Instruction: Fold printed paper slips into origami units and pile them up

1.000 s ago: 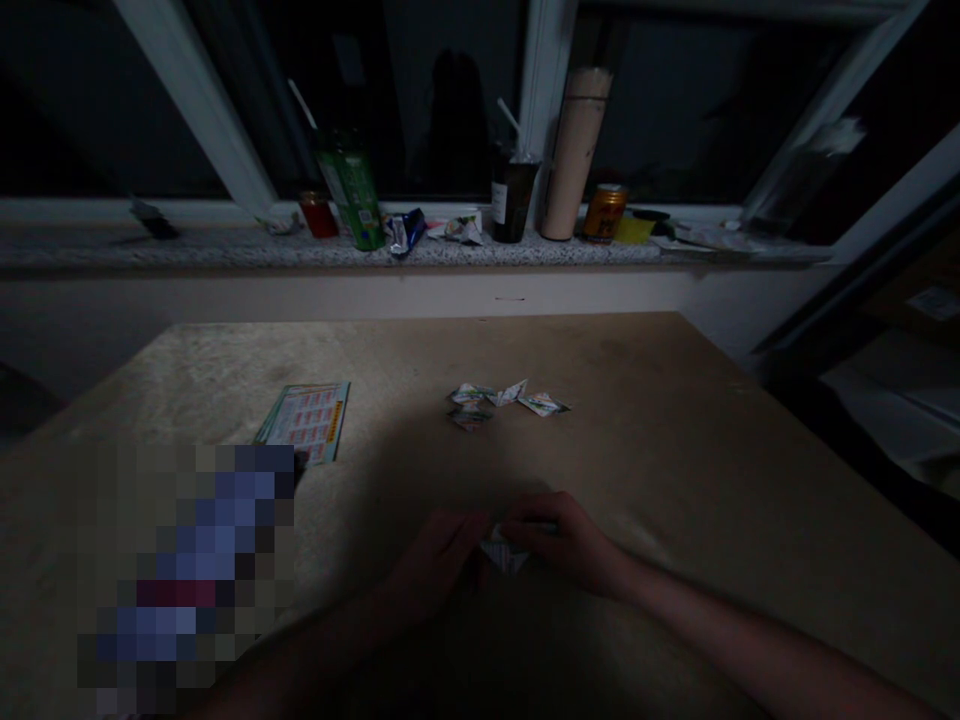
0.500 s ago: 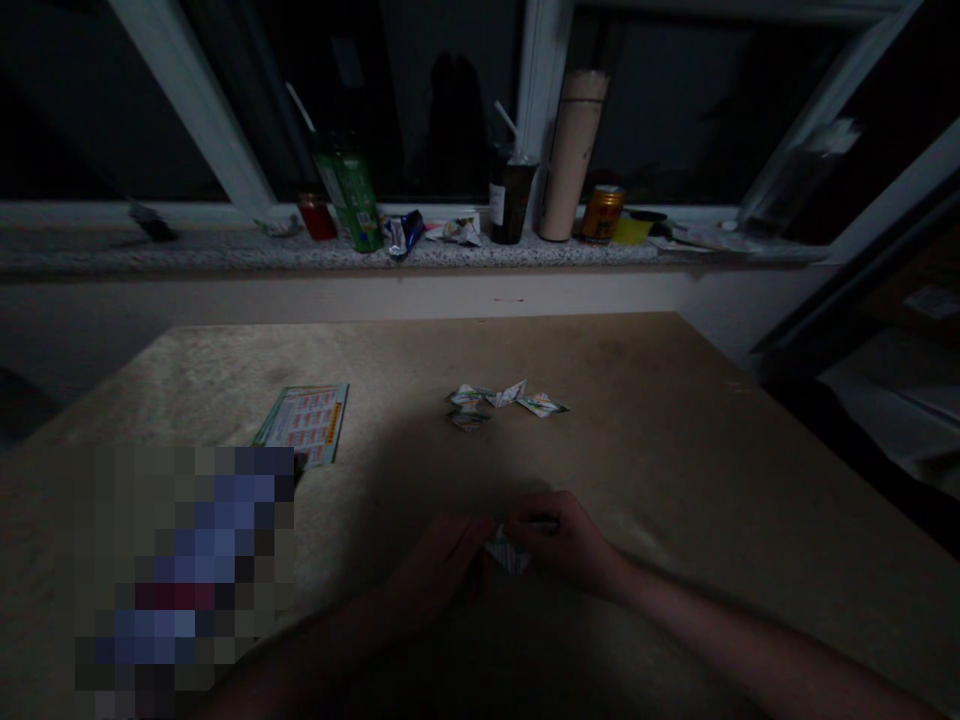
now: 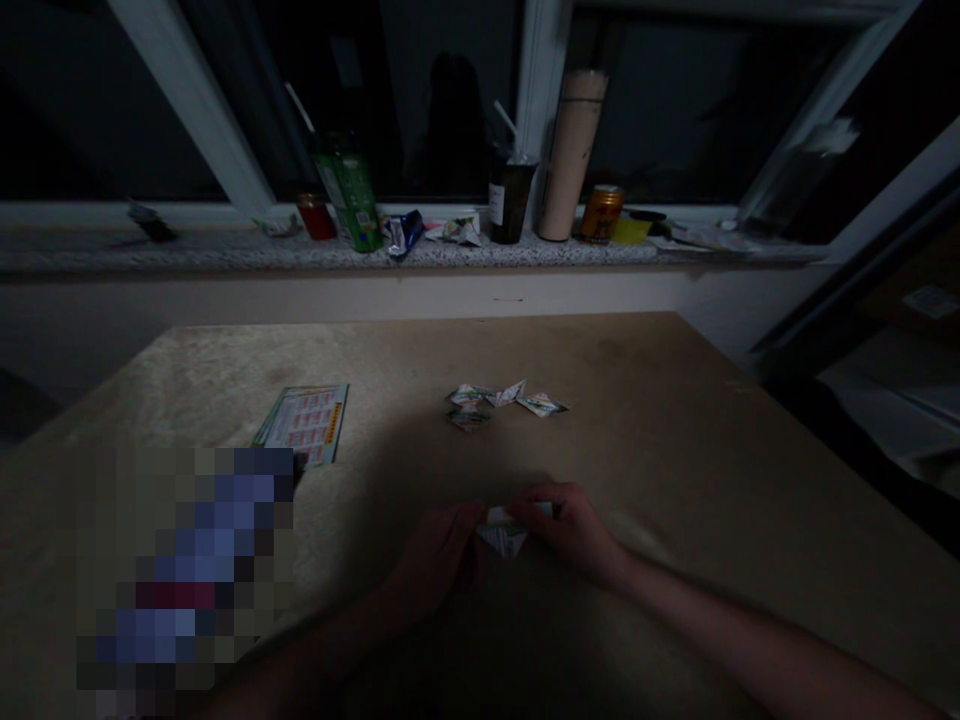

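Observation:
A small printed piece of folded paper is held between my two hands near the front of the table, its pointed end toward me. My left hand grips its left end with closed fingers. On the right end, my right hand pinches the paper between thumb and fingers. Farther off lie several small folded paper pieces with pointed corners, grouped together. A stack of printed sheets rests to the left. The light is dim, and the fingertips of my left hand are partly hidden in shadow.
The wooden table meets a wall below a granite windowsill. On the sill stand a green bottle, a dark cup with a straw, a beige flask and an orange can. A blurred-out patch covers something at the left.
Both hands have shifted slightly away from me with the paper. More of its upper edge shows between the fingers. The other paper pieces have stayed in place.

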`<state>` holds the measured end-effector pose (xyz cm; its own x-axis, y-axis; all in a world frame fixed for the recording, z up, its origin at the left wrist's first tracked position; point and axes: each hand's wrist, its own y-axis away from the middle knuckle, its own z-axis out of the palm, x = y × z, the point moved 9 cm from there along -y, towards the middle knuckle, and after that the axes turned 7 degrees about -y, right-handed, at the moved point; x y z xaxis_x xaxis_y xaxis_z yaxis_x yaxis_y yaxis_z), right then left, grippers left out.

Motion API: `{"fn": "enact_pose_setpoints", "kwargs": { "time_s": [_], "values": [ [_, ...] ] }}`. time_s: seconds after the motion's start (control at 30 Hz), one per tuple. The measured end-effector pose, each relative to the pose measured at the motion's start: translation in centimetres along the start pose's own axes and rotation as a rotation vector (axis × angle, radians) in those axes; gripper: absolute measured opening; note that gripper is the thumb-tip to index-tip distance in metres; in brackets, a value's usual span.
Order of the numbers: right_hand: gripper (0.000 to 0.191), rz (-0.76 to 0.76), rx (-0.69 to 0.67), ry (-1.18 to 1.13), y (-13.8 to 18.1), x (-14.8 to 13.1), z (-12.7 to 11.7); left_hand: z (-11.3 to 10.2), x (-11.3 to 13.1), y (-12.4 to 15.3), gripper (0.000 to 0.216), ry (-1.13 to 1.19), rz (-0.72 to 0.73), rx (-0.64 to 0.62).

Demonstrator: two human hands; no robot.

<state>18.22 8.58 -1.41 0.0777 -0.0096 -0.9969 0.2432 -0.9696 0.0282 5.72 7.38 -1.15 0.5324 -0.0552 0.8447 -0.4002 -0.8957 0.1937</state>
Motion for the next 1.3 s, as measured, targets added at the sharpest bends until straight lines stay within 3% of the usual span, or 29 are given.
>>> {"fn": "enact_pose_setpoints", "kwargs": {
  "time_s": [0.27,0.53,0.7,0.9,1.07,1.3],
  "values": [
    [0.038,0.128,0.009,-0.248,-0.3,2.0,-0.2,-0.9,-0.3,-0.1,0.064,-0.023,-0.032,0.069],
    [0.035,0.146,0.084,-0.356,0.0,1.9,-0.6,-1.0,0.1,-0.1,0.062,0.001,-0.017,0.071],
    [0.035,0.111,0.057,-0.321,0.2,1.0,-0.5,-0.8,-0.1,-0.2,0.061,0.103,0.026,0.046],
    [0.040,0.093,0.094,-0.234,-0.1,1.2,-0.9,-0.4,-0.5,-0.3,0.057,0.076,-0.019,0.021],
    [0.046,0.098,0.061,-0.245,-0.1,1.4,-0.6,-1.2,-1.1,0.2,0.061,0.060,-0.077,0.110],
    [0.046,0.058,0.064,-0.247,0.1,0.9,-0.7,-0.7,-0.1,0.1,0.066,0.058,-0.035,0.056]
  ]
}}
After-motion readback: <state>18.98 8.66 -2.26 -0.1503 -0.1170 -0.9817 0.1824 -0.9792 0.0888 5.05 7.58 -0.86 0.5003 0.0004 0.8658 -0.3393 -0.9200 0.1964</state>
